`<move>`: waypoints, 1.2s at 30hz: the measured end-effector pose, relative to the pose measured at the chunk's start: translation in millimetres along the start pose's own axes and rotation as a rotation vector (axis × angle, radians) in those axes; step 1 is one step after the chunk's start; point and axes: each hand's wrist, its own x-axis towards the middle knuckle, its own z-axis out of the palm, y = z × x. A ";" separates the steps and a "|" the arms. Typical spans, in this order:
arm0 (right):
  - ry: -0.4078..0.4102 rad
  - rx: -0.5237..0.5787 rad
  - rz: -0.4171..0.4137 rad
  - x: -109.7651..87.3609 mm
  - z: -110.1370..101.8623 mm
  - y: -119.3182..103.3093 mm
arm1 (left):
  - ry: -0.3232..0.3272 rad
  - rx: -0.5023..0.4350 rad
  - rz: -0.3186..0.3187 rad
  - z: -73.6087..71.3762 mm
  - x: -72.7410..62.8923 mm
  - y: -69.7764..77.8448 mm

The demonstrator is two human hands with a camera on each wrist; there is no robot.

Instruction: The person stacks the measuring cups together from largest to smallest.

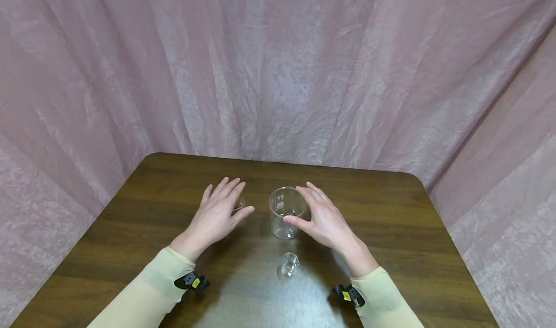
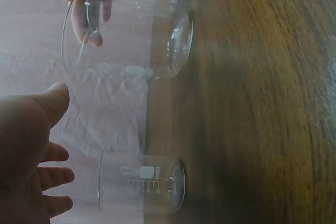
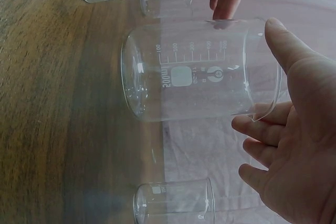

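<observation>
A large clear glass beaker (image 1: 283,226) with white markings stands upright mid-table. My right hand (image 1: 327,219) is at its right side, thumb near the front of the rim and loosely extended fingers beyond it. In the right wrist view the thumb tip (image 3: 274,23) comes right at the rim. My left hand (image 1: 217,217) is held over the table with fingers spread, nothing in it. Beyond it is a smaller beaker (image 2: 139,182), mostly hidden by that hand in the head view. A tiny beaker (image 1: 289,264) stands nearer me.
Another beaker (image 3: 176,200) shows at the bottom of the right wrist view; my right hand hides it in the head view. The brown wooden table (image 1: 391,251) has rounded far corners. Pink curtains (image 1: 278,77) hang behind and at both sides.
</observation>
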 end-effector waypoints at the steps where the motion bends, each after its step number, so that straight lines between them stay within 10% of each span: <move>1: -0.001 -0.001 0.000 0.1 0.0 0.1 | -0.002 0.002 -0.001 0.3 -0.5 -1.1; 36: -0.021 -0.002 0.015 -0.5 0.0 -0.4 | -0.035 0.057 -0.025 4.2 -4.1 -16.1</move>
